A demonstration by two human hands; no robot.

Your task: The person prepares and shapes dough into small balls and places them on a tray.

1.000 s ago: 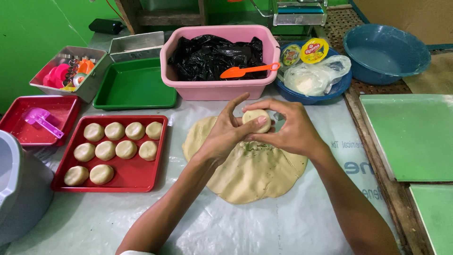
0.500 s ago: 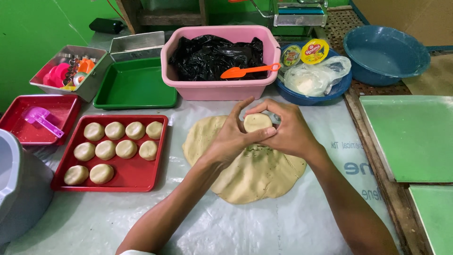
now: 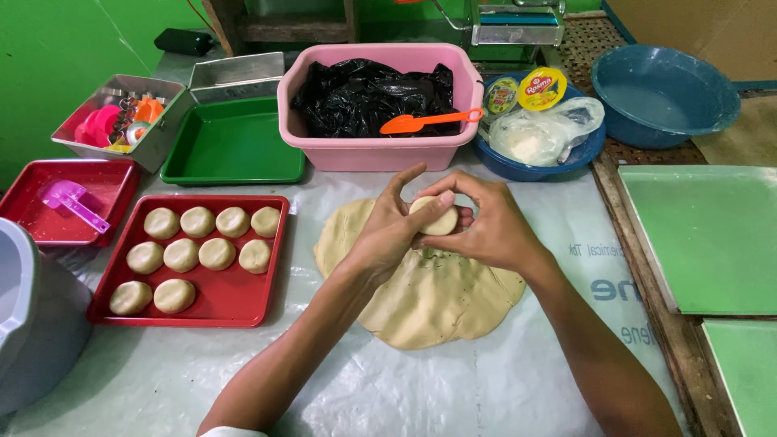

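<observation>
Covering most of the picture, the worktop (image 3: 486, 388) carries a clear plastic sheet, and all things stand on it. At 6 o'clock from the middle lies the big flat sheet of dough (image 3: 429, 299), pale yellow with some dark specks on top. At 12 o'clock stands the pink tub (image 3: 376, 150) with a black plastic bag (image 3: 368, 97) inside and an orange scoop (image 3: 429, 121) across its rim. At 2 o'clock there is the empty blue basin (image 3: 664, 89), and between it and the tub a darker blue bowl (image 3: 534, 166) holds a white bag and two round lids. At 9 o'clock the red tray (image 3: 243, 311) holds ten round dough pieces (image 3: 198, 222) in three rows. At 10 o'clock is the empty green tray (image 3: 231, 146), and beyond it a metal box (image 3: 125, 117) of coloured cutters. A smaller red tray (image 3: 32, 210) at far 9 o'clock holds a purple scoop (image 3: 71, 202).

Above the dough sheet, near the middle, both hands meet. The left hand (image 3: 388, 235) and the right hand (image 3: 486, 226) are closed together around one small dough ball (image 3: 435, 217), which is round and pale. The left thumb presses on its top, and the fingers of the right hand curl around its far side. The ball is in the air, not touching the sheet below.
</observation>
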